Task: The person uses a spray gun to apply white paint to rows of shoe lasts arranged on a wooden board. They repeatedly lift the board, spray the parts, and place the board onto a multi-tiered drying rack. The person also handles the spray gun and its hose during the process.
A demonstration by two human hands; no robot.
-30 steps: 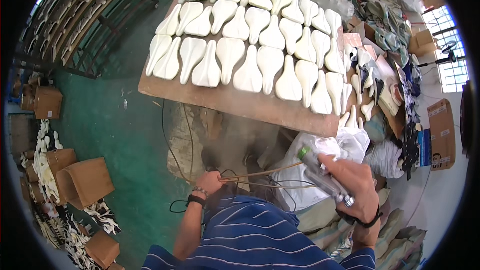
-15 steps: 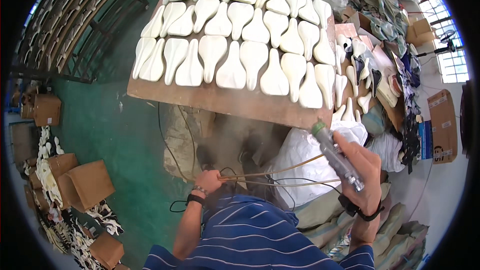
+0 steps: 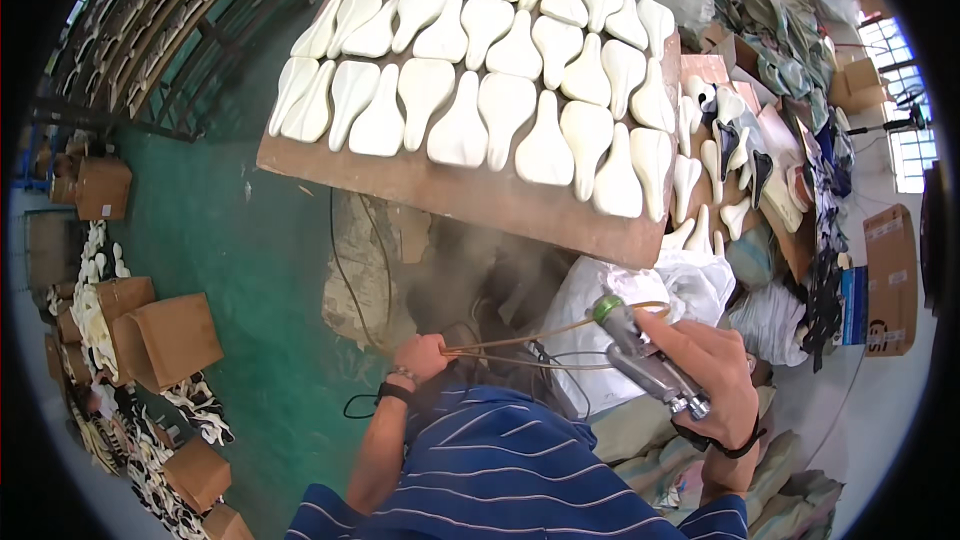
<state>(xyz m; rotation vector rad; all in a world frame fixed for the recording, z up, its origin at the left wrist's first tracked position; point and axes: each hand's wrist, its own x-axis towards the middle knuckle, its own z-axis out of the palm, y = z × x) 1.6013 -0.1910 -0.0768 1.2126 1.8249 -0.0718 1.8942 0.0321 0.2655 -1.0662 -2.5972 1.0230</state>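
Observation:
My right hand point(image 3: 705, 370) grips a metal spray gun point(image 3: 645, 355) with a green tip, held low below the near edge of a brown board point(image 3: 450, 190). The board carries several white saddle-shaped foam pieces point(image 3: 480, 90) laid in rows. My left hand point(image 3: 420, 355) is down near my waist, closed on a thin tan hose point(image 3: 520, 340) that runs across to the spray gun. A haze of spray hangs below the board. I wear a blue striped shirt point(image 3: 520, 470).
A white plastic sack point(image 3: 640, 290) sits under the board's right corner. More white and dark saddle pieces point(image 3: 730, 160) are stacked to the right. Cardboard boxes point(image 3: 165, 335) stand on the green floor at left, a metal rack point(image 3: 170, 30) at upper left, another box point(image 3: 890, 280) at far right.
The view has tilted, so the board sits higher and more to the right in the picture. My right hand with the spray gun has drifted slightly lower and right. The left hand keeps its hold.

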